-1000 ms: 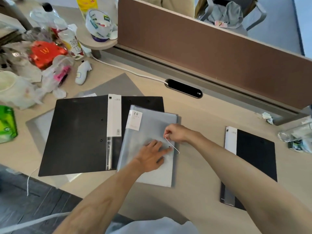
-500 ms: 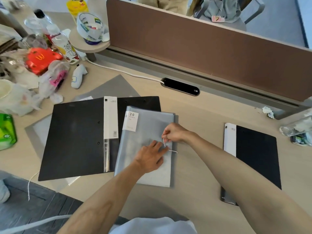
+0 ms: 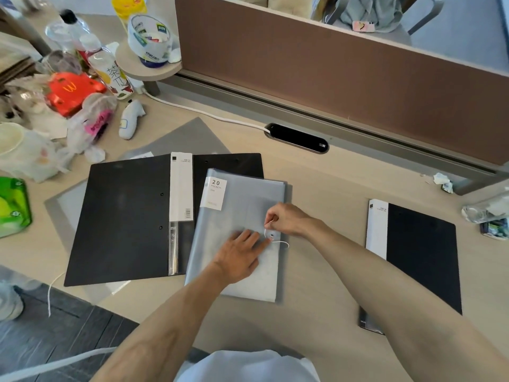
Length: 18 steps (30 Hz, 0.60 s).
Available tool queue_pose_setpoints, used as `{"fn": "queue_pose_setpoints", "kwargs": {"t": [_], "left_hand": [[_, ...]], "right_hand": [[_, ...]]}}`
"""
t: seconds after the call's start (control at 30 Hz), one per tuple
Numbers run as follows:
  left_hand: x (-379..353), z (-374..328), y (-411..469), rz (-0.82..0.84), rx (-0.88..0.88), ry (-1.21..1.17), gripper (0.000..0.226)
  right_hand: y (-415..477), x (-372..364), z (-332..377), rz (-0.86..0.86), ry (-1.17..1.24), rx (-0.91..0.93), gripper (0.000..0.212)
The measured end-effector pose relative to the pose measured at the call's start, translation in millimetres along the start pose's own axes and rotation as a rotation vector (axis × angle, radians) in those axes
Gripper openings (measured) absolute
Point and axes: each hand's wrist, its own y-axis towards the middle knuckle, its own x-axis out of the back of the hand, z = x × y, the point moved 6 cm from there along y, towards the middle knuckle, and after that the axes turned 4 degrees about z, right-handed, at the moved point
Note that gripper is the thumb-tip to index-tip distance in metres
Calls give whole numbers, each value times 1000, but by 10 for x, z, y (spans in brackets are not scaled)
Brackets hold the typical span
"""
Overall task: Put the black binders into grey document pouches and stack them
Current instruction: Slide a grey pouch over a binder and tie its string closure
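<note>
A grey document pouch with a white "20 pockets" label lies in the middle of the desk, over part of a black binder. My left hand presses flat on the pouch, fingertips beside its round string button. My right hand pinches the thin white closure string just above that button. A second black binder with a white spine label lies to the right. Another grey pouch lies under the left binder.
Bottles, plastic bags, a red box and a green pack crowd the desk's left side. A brown partition runs along the back, with a black cable port before it. Crumpled items sit at the far right.
My right hand has lifted the string end up and around the button; the loose loop now trails to the button's right. My left hand stays flat on the pouch.
</note>
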Motion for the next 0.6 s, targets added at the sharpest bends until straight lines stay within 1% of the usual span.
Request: {"fn": "queue_pose_setpoints", "kwargs": {"t": [0.1,0.27,0.4,0.6], "left_hand": [[-3,14,-10,-17,12,-26,53],[-6,36,-13,-20,17,-24,51],[-4,41,-7,-10,29,-32,51],[4,36,2,36,54,-67,54]], "right_hand": [[16,-11,-73,-31,-71,-44,10],[22,9,-207,-96,-97,-115,9],[-24,45,-281,-144,-149,-128,12],[-108,49,-384,-194,-113,-146,14]]}}
